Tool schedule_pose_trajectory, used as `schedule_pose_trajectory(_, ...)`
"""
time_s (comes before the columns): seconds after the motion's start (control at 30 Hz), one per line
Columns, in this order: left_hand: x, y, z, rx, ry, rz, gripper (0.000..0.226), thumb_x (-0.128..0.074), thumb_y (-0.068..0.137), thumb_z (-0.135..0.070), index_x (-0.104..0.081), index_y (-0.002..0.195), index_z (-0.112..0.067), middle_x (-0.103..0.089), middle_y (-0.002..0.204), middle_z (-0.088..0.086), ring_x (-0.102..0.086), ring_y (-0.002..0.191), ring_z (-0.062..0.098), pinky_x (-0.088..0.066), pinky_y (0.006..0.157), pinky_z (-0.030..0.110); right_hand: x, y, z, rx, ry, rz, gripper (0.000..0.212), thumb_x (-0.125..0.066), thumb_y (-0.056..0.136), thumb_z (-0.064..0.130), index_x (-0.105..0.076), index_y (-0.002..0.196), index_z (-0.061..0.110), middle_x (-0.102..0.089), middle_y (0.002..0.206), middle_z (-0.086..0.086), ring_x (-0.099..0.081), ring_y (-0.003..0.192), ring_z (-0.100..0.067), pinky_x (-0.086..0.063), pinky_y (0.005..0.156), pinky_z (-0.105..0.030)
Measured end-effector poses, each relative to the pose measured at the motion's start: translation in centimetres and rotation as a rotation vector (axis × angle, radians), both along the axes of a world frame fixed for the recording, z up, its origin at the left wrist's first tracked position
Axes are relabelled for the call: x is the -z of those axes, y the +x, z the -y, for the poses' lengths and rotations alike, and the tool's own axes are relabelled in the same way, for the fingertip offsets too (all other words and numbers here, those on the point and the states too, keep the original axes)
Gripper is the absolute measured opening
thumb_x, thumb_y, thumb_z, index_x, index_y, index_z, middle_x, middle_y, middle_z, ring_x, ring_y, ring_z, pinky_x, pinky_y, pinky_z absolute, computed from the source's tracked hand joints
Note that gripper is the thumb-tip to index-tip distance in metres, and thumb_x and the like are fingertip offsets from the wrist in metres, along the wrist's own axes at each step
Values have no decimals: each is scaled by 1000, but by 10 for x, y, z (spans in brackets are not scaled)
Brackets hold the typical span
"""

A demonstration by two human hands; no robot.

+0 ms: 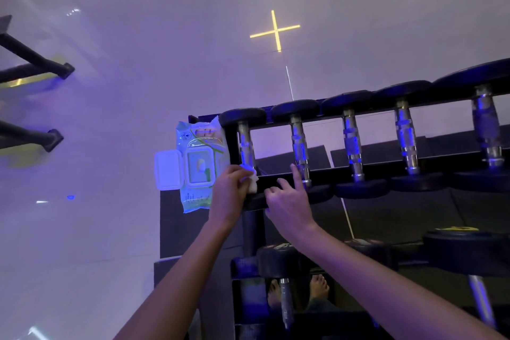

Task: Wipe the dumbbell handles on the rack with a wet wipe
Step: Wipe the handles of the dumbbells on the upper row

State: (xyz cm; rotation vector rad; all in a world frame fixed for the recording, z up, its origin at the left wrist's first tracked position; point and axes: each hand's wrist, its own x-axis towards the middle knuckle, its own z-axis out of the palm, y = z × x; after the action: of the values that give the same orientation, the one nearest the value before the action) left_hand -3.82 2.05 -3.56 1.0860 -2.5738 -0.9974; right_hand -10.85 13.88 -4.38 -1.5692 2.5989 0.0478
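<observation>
Several black dumbbells with chrome handles lie in a row on the top tier of the black rack (278,181). My left hand (230,190) grips a crumpled white wet wipe (249,176) at the near end of the leftmost handle (246,143). My right hand (289,201) rests on the rack's front rail, its index finger stretched up beside the second handle (300,149). A green pack of wipes (200,163) with its white lid flipped open sits at the rack's left end.
A lower tier holds more dumbbells (284,262). Bare feet (318,288) show through the rack on the dark floor mat. Two black bars (36,63) jut in at the left over the pale glossy floor. A yellow cross (275,31) is marked farther away.
</observation>
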Motion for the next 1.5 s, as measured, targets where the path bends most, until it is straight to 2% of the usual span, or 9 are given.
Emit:
schedule_pose_trajectory(0.1,-7,-34,19,-100,-18,-84,18,-61,86,-4,-72,101,-5,-65,107,7,-61,92,21,-35,72,14,3,0,-6,8,13,37,39,-87,50,38,-70,80,19,-66,69,4,-66,70,-17,-21,112,-51)
schedule_pose_trajectory(0.23,-11,-50,33,-20,-66,-83,24,-57,91,-11,-67,112,-7,-58,116,6,-58,92,21,-33,73,15,5,-13,6,-25,219,154,32,-62,87,23,-55,116,13,-64,109,-3,-59,105,-26,-6,116,-48)
schedule_pose_trajectory(0.47,5,5,5,46,-44,0,14,-62,85,-3,-73,94,-3,-64,105,6,-63,91,23,-40,74,19,1,-17,12,-15,177,144,21,-59,89,29,-63,104,15,-68,100,-3,-59,102,-23,-8,116,-46)
schedule_pose_trajectory(0.6,-8,-41,32,-44,-45,-102,15,-62,86,-6,-72,95,-1,-64,105,8,-58,86,17,-35,70,17,-4,-3,-2,12,-102,81,33,-80,63,44,-73,81,17,-71,77,5,-66,86,-17,-22,112,-48)
schedule_pose_trajectory(0.73,-5,-39,38,40,-46,-68,20,-63,89,-19,-70,104,-8,-58,110,3,-58,84,19,-41,75,25,-14,-12,-6,248,-144,484,45,-54,83,57,-65,114,26,-68,106,6,-53,115,-9,0,115,-41)
schedule_pose_trajectory(0.97,8,-7,20,369,-203,15,6,-59,81,-18,-64,84,-16,-59,92,9,-60,79,29,-53,65,41,-12,-8,-6,475,-24,481,62,-49,78,67,-65,117,21,-49,138,8,-28,137,-10,11,113,-46)
schedule_pose_trajectory(1.23,2,-41,34,445,-565,88,14,-72,69,-3,-66,80,-8,-60,85,12,-54,71,30,-48,55,31,-12,-7,-6,563,-101,558,56,-58,75,63,-69,108,20,-51,135,11,-30,134,-8,10,113,-42)
schedule_pose_trajectory(1.37,1,2,10,416,-395,28,22,-53,78,-28,-70,81,-14,-66,85,4,-61,70,28,-50,51,30,-15,-7,-6,562,-104,561,53,-59,75,61,-68,109,21,-50,135,11,-29,134,-7,9,113,-41)
schedule_pose_trajectory(1.5,-15,-38,28,28,-149,-8,14,-60,84,-10,-70,95,-9,-67,95,9,-60,87,26,-34,64,25,-13,-8,-6,569,-110,571,54,-59,74,63,-69,107,21,-51,134,12,-29,133,-8,8,113,-40)
